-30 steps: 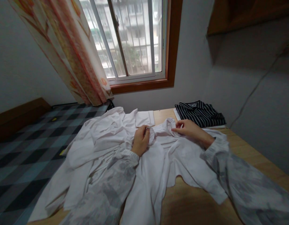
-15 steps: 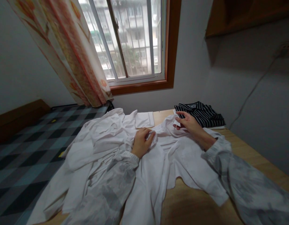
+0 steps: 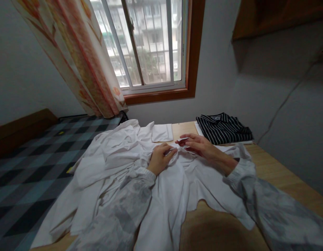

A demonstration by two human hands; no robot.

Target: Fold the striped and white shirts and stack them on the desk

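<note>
A white shirt [image 3: 164, 195] lies spread and rumpled over a wooden table [image 3: 211, 226], its sleeves and hem loose. My left hand [image 3: 161, 158] is closed on a bunched fold of it near the middle, thumb and fingers pinching the cloth. Just to the right, my right hand [image 3: 198, 144] is closed with its fingertips at the shirt's upper edge, close to the left hand, gripping part of the white cloth. The exact part of the shirt under the right fingers is hidden.
A folded black-and-white striped garment [image 3: 224, 128] rests on white cloth at the table's back right. A folded white piece [image 3: 162, 132] lies at the back. Left stands a bed with a checked cover [image 3: 28, 170]. A curtain [image 3: 80, 62] hangs beside the window [image 3: 151, 45].
My right hand has moved left, drawing the shirt's upper part in beside my left hand. The left hand stays nearly in place on its fold.
</note>
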